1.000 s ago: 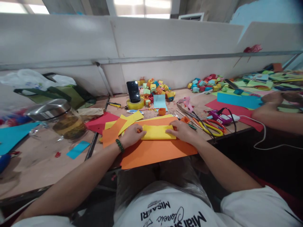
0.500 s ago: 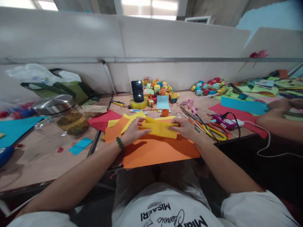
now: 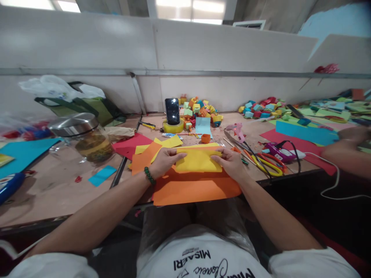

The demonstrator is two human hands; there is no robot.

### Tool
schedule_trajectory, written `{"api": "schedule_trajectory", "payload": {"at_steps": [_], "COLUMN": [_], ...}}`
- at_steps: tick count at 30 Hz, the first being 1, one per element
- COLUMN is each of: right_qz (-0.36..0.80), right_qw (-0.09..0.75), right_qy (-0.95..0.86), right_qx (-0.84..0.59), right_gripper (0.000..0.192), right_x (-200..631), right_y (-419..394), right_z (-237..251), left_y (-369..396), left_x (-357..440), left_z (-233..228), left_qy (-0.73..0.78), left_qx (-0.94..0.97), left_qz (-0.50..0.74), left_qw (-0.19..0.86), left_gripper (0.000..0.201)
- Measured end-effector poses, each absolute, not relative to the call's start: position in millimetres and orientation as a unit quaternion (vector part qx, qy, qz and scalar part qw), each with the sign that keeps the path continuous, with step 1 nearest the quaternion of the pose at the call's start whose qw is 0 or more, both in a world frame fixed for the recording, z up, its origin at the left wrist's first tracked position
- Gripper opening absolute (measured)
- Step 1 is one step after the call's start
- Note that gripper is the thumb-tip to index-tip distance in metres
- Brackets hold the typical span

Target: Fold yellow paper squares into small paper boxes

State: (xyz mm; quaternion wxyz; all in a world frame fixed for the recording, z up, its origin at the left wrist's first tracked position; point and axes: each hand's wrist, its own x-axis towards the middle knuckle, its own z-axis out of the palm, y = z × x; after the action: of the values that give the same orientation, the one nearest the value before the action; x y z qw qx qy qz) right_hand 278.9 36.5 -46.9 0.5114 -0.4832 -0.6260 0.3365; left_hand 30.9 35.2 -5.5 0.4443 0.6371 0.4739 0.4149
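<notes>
A yellow sheet of paper [image 3: 198, 161], folded along its far edge, is stretched between my two hands. My left hand [image 3: 167, 161], below which a green bead bracelet circles the wrist, pinches its left end between thumb and fingers. At the right end, my right hand [image 3: 230, 162] grips it the same way, thumb on top. Underneath lie large orange sheets [image 3: 197, 191] at the table's front edge. More yellow paper [image 3: 171, 142] sticks out behind my left hand. A small orange folded paper piece [image 3: 205, 138] sits just beyond the sheet.
A phone [image 3: 172, 111] leans upright in a yellow tape roll [image 3: 173, 126], beside piled folded paper pieces [image 3: 199, 110]. Left stands a glass jar [image 3: 92, 146]. At right are a pink glue gun [image 3: 239, 131], scissors [image 3: 269, 166], a purple power strip [image 3: 279, 151] and another person's arm [image 3: 348, 152].
The yellow sheet has tipped flatter and lower toward the orange paper, with both hands still holding its ends. The view has shifted slightly left.
</notes>
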Motion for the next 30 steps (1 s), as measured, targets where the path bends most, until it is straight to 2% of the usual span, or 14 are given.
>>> {"api": "schedule_trajectory", "payload": {"at_steps": [9, 17, 25, 30], "right_qz": [0.340, 0.316, 0.321, 0.347], "right_qw": [0.535, 0.573, 0.575, 0.600], "right_qy": [-0.609, -0.603, -0.593, -0.565], "right_qx": [-0.477, -0.456, -0.463, -0.448], "right_gripper": [0.035, 0.031, 0.043, 0.043], "right_x": [279.0, 277.9, 275.9, 275.8], "right_y": [35.8, 34.1, 33.3, 35.7], "right_z": [-47.7, -42.6, -38.0, -40.2], "left_y": [32.9, 29.4, 26.4, 30.7], "left_x": [25.6, 24.5, 24.2, 22.4], "left_z": [-3.6, 2.8, 9.8, 5.4], "left_qy": [0.446, 0.452, 0.451, 0.453], "left_qx": [0.661, 0.669, 0.678, 0.674], "left_qz": [0.423, 0.410, 0.415, 0.414], "left_qw": [0.431, 0.424, 0.405, 0.411], "left_gripper": [0.038, 0.041, 0.043, 0.040]}}
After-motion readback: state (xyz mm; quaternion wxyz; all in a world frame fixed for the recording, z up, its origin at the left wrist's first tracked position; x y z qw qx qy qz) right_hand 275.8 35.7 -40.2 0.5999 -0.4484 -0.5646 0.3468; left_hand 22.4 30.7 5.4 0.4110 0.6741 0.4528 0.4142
